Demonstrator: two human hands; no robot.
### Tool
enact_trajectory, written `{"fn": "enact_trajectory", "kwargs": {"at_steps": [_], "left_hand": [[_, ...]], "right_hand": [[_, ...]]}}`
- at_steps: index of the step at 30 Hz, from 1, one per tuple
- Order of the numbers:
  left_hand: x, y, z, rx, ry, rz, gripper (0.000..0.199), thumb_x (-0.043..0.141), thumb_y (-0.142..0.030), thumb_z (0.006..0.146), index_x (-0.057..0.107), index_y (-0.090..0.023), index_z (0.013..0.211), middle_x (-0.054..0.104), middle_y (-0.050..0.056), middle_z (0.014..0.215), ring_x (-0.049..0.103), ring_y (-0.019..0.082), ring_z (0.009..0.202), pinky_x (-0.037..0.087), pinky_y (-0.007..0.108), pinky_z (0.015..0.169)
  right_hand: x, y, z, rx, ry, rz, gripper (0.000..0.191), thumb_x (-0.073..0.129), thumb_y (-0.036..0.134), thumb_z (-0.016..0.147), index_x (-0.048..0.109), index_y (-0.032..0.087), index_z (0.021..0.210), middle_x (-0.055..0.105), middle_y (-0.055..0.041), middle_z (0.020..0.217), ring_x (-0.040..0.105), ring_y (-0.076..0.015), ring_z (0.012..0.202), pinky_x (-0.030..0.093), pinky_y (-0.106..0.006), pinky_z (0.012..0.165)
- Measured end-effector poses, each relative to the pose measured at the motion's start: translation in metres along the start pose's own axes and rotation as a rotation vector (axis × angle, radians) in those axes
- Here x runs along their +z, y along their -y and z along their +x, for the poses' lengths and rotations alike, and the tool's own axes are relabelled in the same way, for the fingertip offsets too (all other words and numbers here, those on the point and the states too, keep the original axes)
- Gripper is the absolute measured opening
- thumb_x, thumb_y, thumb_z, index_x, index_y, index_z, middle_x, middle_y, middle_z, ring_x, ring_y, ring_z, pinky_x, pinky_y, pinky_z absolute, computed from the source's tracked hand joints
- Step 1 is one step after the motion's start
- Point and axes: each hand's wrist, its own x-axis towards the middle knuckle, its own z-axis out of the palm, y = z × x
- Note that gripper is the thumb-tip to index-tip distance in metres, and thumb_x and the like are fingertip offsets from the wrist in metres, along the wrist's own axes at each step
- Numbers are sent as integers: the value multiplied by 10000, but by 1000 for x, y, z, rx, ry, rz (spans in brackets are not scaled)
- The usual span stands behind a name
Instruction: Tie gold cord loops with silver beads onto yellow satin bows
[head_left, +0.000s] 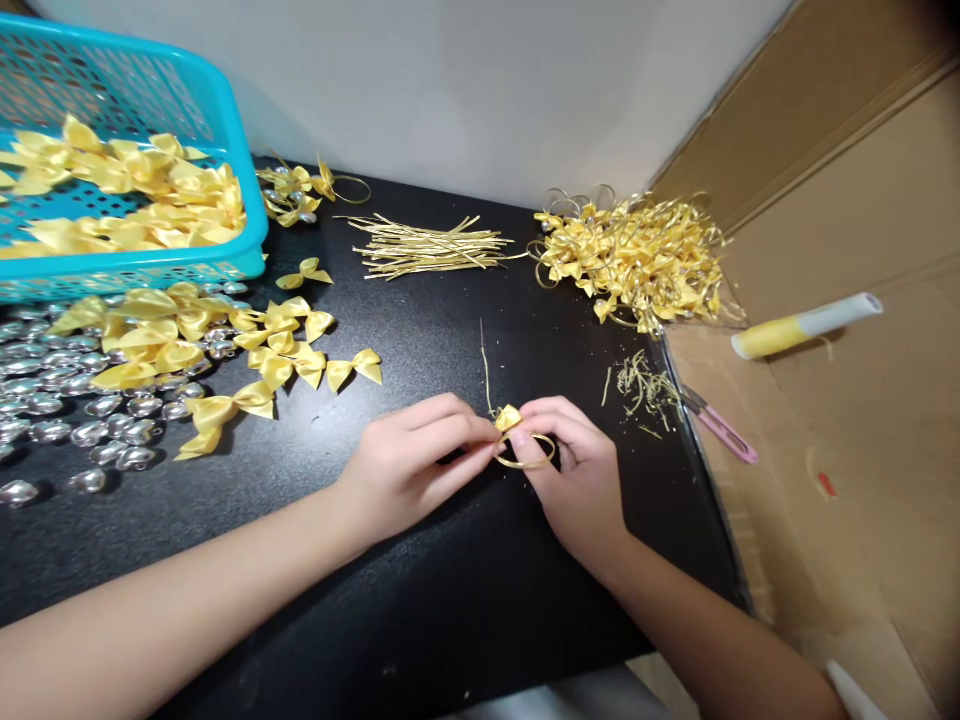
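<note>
A small yellow bow (508, 417) and a thin gold ring (525, 466) are held together just above the black desk (450, 600), between the two hands. The grip of the left hand (420, 455) is pressed together, with the edge of the small yellow bow pinched where it is met by the thin gold ring. By the right hand (574, 465) the other side is pinched, its thumb laid over the ring's upper edge; the exact contact of the fingers behind is hidden. A thin gold strand (486, 370) is seen rising from beside the bow. Beyond the hands, gold strips (427, 247) are laid in a loose bundle, flanked on the right by a heap of bow-and-ring pieces (645, 260). Below that heap, gold clippings (643, 388) are scattered near a pink-handled cutter (727, 435). On the left, loose bows (277, 368) are spread beside and over silver beads (90, 433), and more bows (112, 170) are contained in a blue basket (253, 200). At the far right, a white-and-yellow roll (806, 325) is seen against cardboard (862, 420)
</note>
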Motion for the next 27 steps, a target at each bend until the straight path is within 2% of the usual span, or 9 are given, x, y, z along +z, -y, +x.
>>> {"fn": "enact_trajectory", "kwargs": {"at_steps": [9, 27], "left_hand": [[-1, -1, 1, 57, -11, 34, 124, 690, -58, 823, 673, -124, 926, 691, 40, 812, 675, 93, 718, 535, 155, 688], [-4, -1, 2, 40, -61, 4, 121, 711, -40, 795, 691, -124, 879, 702, 30, 770, 669, 82, 663, 541, 147, 641]], "right_hand": [[1, -1, -3, 19, -2, -7, 121, 639, 168, 830, 684, 194, 720, 662, -30, 841, 628, -141, 812, 502, -280, 750], [-4, -3, -3, 55, 69, 9, 128, 643, 204, 825, 763, 223, 785, 671, -38, 882, 627, -173, 844, 502, -355, 796]]}}
